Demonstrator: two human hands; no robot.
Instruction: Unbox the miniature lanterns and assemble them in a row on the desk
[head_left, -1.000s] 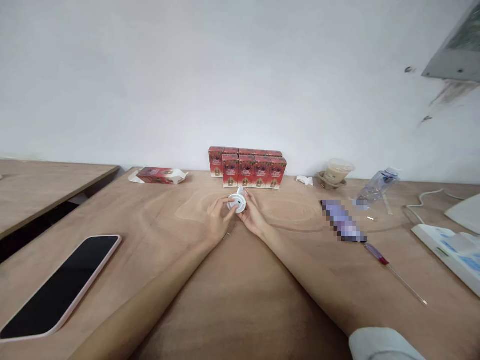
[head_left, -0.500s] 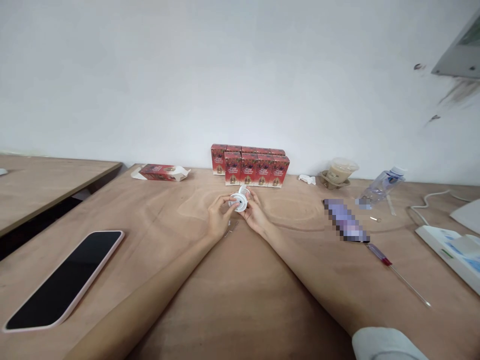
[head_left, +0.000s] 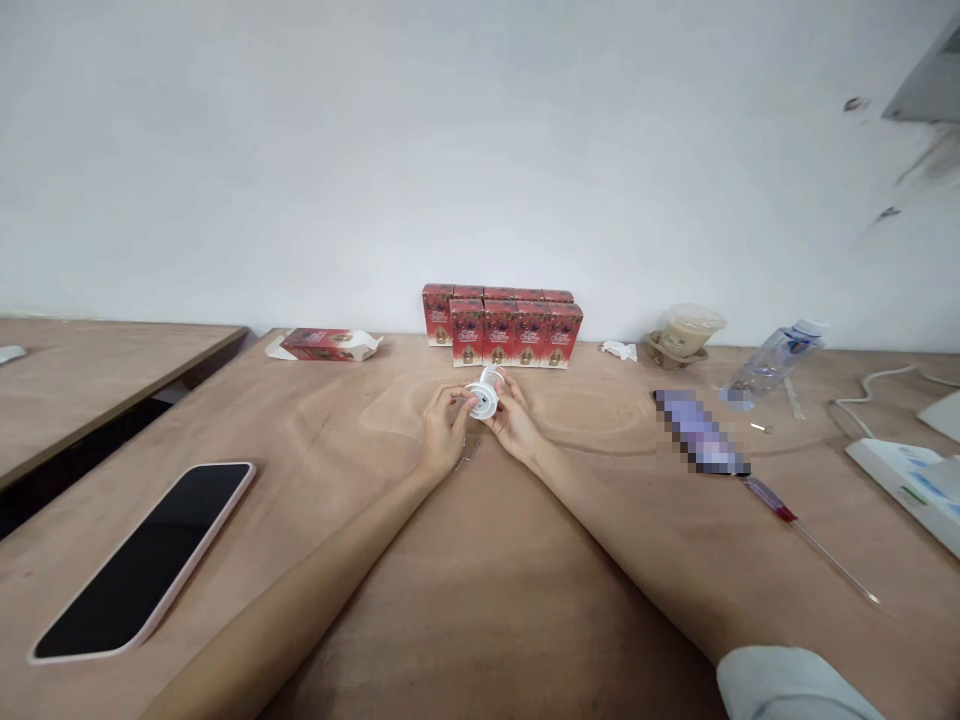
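Between my two hands is a small round white plastic piece [head_left: 482, 401] with a dark spot at its centre and a white flap or ring standing up behind it. My left hand [head_left: 447, 425] pinches its left edge between thumb and fingers. On the other side my right hand [head_left: 513, 419] is closed around the right edge and the raised part. A thin bent metal wire [head_left: 468, 456] lies on the wooden table [head_left: 480, 580] just below the hands. Beyond them, red printed boxes [head_left: 516, 333] stand in two rows against the wall.
An opened red box [head_left: 322, 345] lies at the back left. A phone [head_left: 146, 560] rests at the left. To the right are a crumpled tissue [head_left: 619, 350], a cup [head_left: 686, 332], a bottle [head_left: 776, 362], a blurred phone [head_left: 701, 432], a screwdriver [head_left: 784, 514] and a power strip [head_left: 904, 490].
My left thumb has drawn back from the middle of the white piece to its edge, baring more of its face. The view has shifted slightly.
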